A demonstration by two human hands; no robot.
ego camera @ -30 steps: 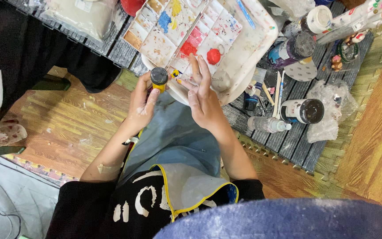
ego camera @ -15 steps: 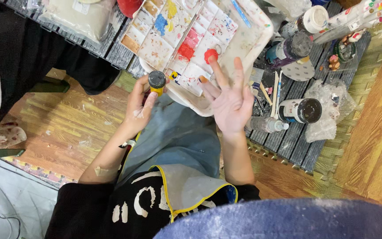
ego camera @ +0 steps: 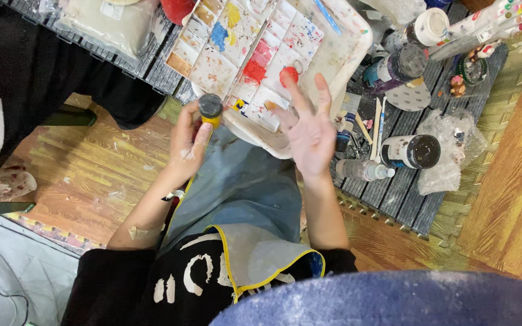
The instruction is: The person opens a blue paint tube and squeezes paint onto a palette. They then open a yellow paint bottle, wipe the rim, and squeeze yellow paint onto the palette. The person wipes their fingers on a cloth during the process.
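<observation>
Glossy plastic palette (ego camera: 333,54); matt cloth apron (ego camera: 243,193).

- The paint bottle (ego camera: 211,110) sits in the left hand (ego camera: 186,147), just left of the palette tray's (ego camera: 347,49) near edge.
- The right hand (ego camera: 310,134) hovers, spread, over the tray's near right corner.
- The tray lies on the slatted table (ego camera: 415,205), partly overhanging its near edge above the apron (ego camera: 244,193).
- Right of the tray, on the table, stand several jars (ego camera: 411,151); one small bottle (ego camera: 362,170) lies on its side just before them.
- Sticks (ego camera: 377,127) lie between tray and jars.
- A plastic bag (ego camera: 448,151) rests right of the jars.
- A wrapped slab (ego camera: 111,25) lies left of the tray.
</observation>
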